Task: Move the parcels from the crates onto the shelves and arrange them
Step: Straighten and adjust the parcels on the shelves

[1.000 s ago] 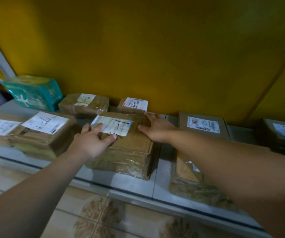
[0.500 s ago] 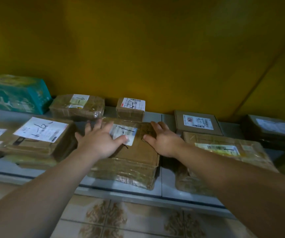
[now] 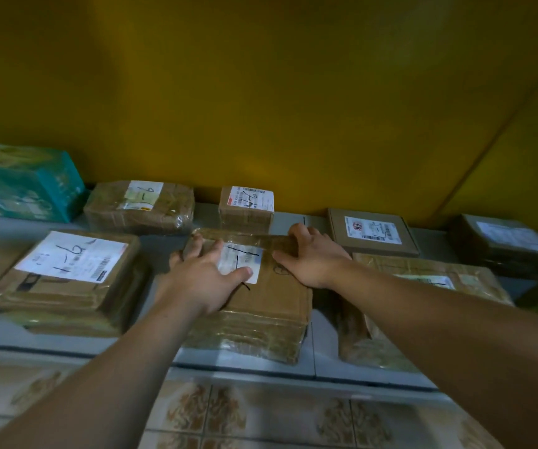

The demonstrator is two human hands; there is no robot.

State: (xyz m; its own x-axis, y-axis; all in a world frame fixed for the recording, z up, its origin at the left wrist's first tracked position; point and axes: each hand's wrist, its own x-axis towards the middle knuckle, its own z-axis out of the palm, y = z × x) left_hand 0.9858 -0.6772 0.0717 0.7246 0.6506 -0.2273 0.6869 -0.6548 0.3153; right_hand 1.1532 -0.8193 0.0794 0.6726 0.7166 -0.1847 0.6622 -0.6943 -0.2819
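Fingers [image 3: 214, 251] of L hand [image 3: 202, 280] spread apart and flat on top of taped brown parcel [image 3: 274, 296], tips at its back-left corner, thumb lying across the white label [image 3: 245, 259]. R hand [image 3: 313, 257] also splayed: thumb out on the top face, fingers [image 3: 298, 230] bent slightly over back-right corner. Pressing, not gripping, as far as I can tell.

Parcel sits on the shelf [image 3: 324, 335], near its front edge, mid-row. Big labelled parcel [image 3: 66, 280] beside it to the L, long wrapped parcel [image 3: 475, 280] to the R, small parcel [image 3: 246, 210] just behind, touching or nearly so.

Change vs 1 s ago: L hand has crept further over the label; R hand has slid round to the far corner. Parcel itself hardly shifted on the shelf, and the label reads uncovered enough.

Read: this one is placed; hands doing the last squaring-up w/ neighbours. Next prob. release and back to the crates (not in view).
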